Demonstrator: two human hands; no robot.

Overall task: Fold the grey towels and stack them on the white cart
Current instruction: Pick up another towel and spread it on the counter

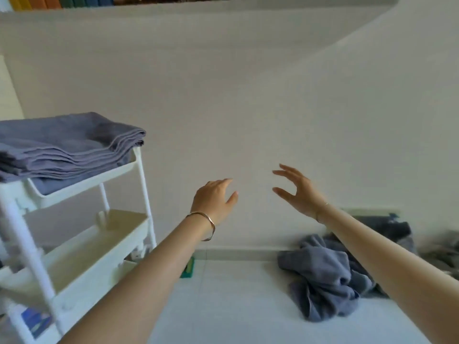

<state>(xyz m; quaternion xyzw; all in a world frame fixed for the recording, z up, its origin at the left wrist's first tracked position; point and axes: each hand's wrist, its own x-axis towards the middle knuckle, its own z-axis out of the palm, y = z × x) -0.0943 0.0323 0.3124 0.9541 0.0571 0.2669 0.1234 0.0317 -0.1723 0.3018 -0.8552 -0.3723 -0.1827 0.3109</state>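
Note:
Several folded grey towels [64, 147] lie stacked in the top tray of the white cart [82, 182] at the left. A heap of crumpled grey towels [325, 276] lies on the white table [236, 306] at the lower right, partly hidden by my right forearm. My left hand [214, 199] and my right hand [296, 188] are both raised in front of the wall, fingers apart, holding nothing. They hang above the table, between the cart and the heap, touching neither.
The cart has two lower trays [99, 242] that look bare. A green object [188, 268] lies at the table's back edge near the cart. A darker cloth pile [442, 252] sits at the far right. A shelf of books [74, 1] runs along the top.

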